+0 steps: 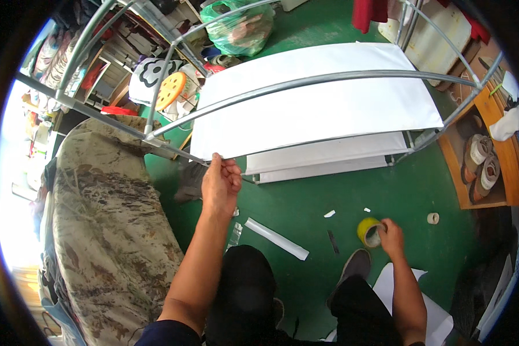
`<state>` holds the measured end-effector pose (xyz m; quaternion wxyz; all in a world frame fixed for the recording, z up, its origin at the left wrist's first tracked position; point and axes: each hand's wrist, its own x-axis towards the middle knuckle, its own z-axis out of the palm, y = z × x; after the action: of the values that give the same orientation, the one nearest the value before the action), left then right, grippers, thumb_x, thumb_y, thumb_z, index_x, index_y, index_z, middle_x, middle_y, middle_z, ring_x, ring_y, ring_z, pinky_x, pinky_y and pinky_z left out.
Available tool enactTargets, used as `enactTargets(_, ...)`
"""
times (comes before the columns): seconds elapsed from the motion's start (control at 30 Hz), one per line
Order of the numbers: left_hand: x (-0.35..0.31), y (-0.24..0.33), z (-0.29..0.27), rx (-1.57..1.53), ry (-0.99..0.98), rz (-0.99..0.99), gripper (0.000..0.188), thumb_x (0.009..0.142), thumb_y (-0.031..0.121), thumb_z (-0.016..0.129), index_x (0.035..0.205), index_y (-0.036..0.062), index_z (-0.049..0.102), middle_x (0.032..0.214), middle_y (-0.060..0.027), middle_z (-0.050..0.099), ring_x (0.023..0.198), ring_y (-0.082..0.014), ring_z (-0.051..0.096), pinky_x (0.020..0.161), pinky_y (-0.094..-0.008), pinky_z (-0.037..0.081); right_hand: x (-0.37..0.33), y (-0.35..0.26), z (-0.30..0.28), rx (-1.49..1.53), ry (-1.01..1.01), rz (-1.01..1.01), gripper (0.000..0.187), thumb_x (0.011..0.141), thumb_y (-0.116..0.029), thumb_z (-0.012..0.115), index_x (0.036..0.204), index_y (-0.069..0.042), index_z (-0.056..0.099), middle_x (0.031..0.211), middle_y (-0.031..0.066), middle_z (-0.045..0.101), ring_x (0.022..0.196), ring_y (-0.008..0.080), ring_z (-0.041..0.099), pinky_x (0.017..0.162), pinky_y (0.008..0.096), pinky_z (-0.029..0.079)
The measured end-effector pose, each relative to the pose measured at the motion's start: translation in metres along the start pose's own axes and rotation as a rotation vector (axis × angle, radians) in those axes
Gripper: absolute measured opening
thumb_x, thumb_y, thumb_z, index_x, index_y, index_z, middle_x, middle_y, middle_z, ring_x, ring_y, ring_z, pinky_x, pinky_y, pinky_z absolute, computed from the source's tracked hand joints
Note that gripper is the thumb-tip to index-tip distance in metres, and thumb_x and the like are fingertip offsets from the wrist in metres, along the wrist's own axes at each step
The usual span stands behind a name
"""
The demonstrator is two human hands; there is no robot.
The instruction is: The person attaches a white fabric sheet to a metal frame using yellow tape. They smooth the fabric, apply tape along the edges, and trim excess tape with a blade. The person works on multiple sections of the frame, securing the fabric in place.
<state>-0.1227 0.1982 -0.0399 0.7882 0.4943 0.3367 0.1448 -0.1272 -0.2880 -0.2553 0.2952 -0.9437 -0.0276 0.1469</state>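
Note:
In front of me stands a metal tube rack (317, 79) with a white sheet (323, 112) laid over its upper shelf. My left hand (220, 181) is at the sheet's near left corner, where the thumb and index finger pinch the edge beside the tube; the other fingers are curled. Lower right, my right hand (391, 237) grips a yellow roll of tape (369, 232) by its rim, just above the floor near my shoe (356, 265). More white shelf sheeting (328, 154) shows below the top one.
On the green floor lie a white strip (277, 239), a dark strip (333, 242), paper scraps and a small tape roll (433, 218). White paper (435, 311) lies by my right arm. A camouflage-covered seat (109, 230) is left; a wooden shoe cabinet (452, 167) stands right.

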Motion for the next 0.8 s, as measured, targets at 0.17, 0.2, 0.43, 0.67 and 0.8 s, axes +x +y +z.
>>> enactTargets(0.17, -0.017, -0.017, -0.004, -0.046, -0.059, 0.009, 0.025, 0.105, 0.033, 0.051, 0.095, 0.0099, 0.055, 0.078, -0.0026, 0.061, 0.060, -0.0111, 0.049, 0.054, -0.0227, 0.037, 0.017, -0.070, -0.019, 0.449, -0.034, -0.103, 0.033, 0.085, -0.005, 0.067, 0.118, -0.003, 0.068, 0.101, 0.0123, 0.071, 0.089, 0.0213, 0.069, 0.078, 0.0334, 0.054)
enactTargets(0.2, -0.027, -0.021, -0.002, 0.017, -0.105, 0.023, 0.021, 0.103, 0.030, 0.054, 0.096, 0.0105, 0.056, 0.080, -0.0020, 0.062, 0.061, -0.0109, 0.050, 0.056, -0.0231, 0.039, 0.019, -0.087, -0.021, 0.539, -0.048, -0.133, 0.034, 0.084, -0.003, 0.066, 0.118, -0.003, 0.068, 0.102, 0.0111, 0.071, 0.090, 0.0199, 0.069, 0.078, 0.0328, 0.053)
enactTargets(0.43, -0.105, -0.071, 0.062, 0.464, -0.807, -0.156, 0.048, 0.089, 0.009, 0.073, 0.131, 0.0026, 0.052, 0.121, -0.0116, 0.063, 0.114, -0.0200, 0.059, 0.098, -0.0357, 0.049, 0.005, -0.172, -0.060, 0.696, -0.062, -0.349, 0.033, 0.085, 0.007, 0.061, 0.115, -0.004, 0.070, 0.099, 0.0106, 0.071, 0.087, 0.0180, 0.068, 0.074, 0.0283, 0.053)
enactTargets(0.67, -0.120, -0.089, 0.062, 0.364, -0.852, -0.271, 0.029, 0.092, 0.000, 0.067, 0.120, 0.0004, 0.059, 0.109, -0.0036, 0.067, 0.104, -0.0118, 0.062, 0.094, -0.0281, 0.048, -0.004, -0.191, -0.069, 0.673, 0.005, -0.421, 0.033, 0.084, 0.007, 0.061, 0.114, -0.003, 0.069, 0.104, 0.0134, 0.071, 0.094, 0.0224, 0.070, 0.079, 0.0309, 0.055)
enactTargets(0.8, -0.119, -0.089, 0.056, 0.464, -0.878, -0.145, 0.018, 0.091, 0.001, 0.069, 0.109, 0.0010, 0.064, 0.103, -0.0020, 0.068, 0.099, -0.0098, 0.061, 0.091, -0.0283, 0.048, -0.004, -0.197, -0.075, 0.629, 0.009, -0.571, 0.038, 0.082, 0.007, 0.059, 0.117, -0.004, 0.067, 0.113, 0.0154, 0.068, 0.103, 0.0296, 0.067, 0.088, 0.0356, 0.054)
